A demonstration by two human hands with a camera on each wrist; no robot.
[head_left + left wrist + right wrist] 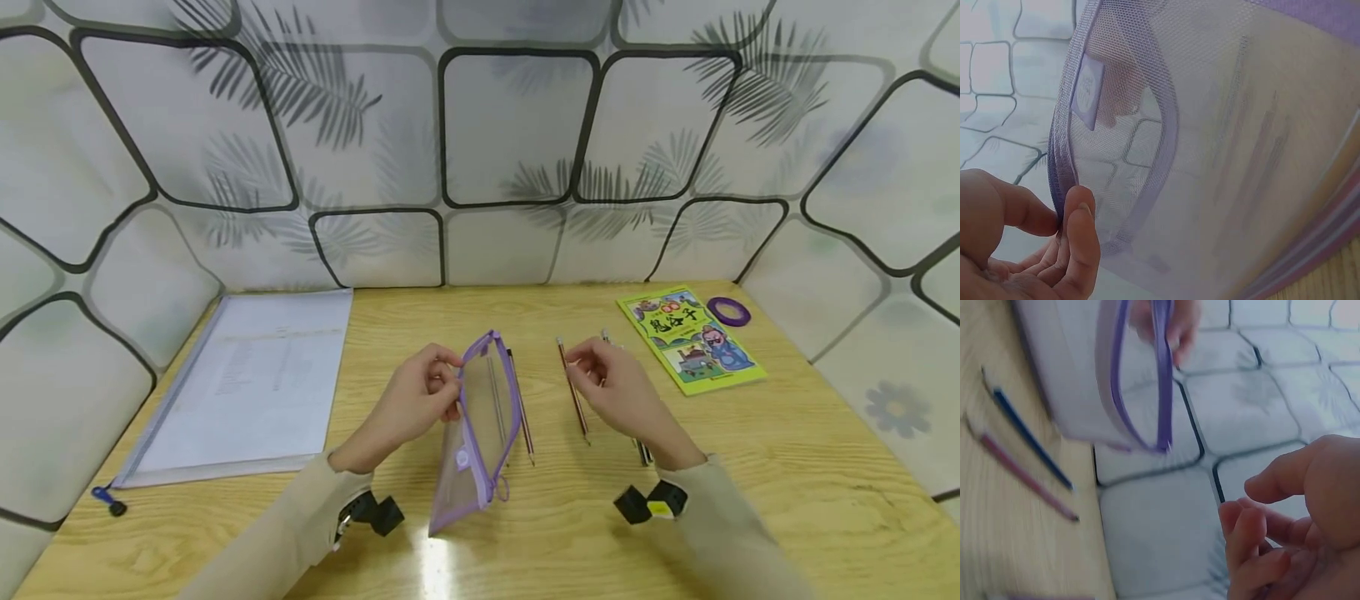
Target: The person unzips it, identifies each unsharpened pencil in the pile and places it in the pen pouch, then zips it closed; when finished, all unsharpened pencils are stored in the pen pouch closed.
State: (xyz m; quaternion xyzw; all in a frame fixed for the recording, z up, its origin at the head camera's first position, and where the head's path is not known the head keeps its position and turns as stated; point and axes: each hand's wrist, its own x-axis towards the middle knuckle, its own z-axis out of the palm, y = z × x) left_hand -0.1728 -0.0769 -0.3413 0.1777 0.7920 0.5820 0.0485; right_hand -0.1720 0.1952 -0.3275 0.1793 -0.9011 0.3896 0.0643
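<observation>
My left hand [415,392] pinches the rim of a purple mesh zip pouch [459,492] between thumb and fingers. The pouch stands tilted with its mouth spread apart; in the left wrist view the thumb and fingertips meet on the purple edge [1062,156]. My right hand [618,387] hovers over the table to the right, its fingers loosely curled and holding nothing. Close beside its fingertips lies a reddish pencil [576,404]. A dark pencil [522,412] lies along the pouch's right side. More pencils [642,452] are partly hidden under the right hand.
A clear document sleeve with white paper [277,375] lies on the left, its blue zip pull [101,493] at the near corner. At the back right are a green-yellow comic booklet [690,337] and a purple tape roll [728,312]. Patterned cloth walls [517,125] enclose the wooden table [555,542].
</observation>
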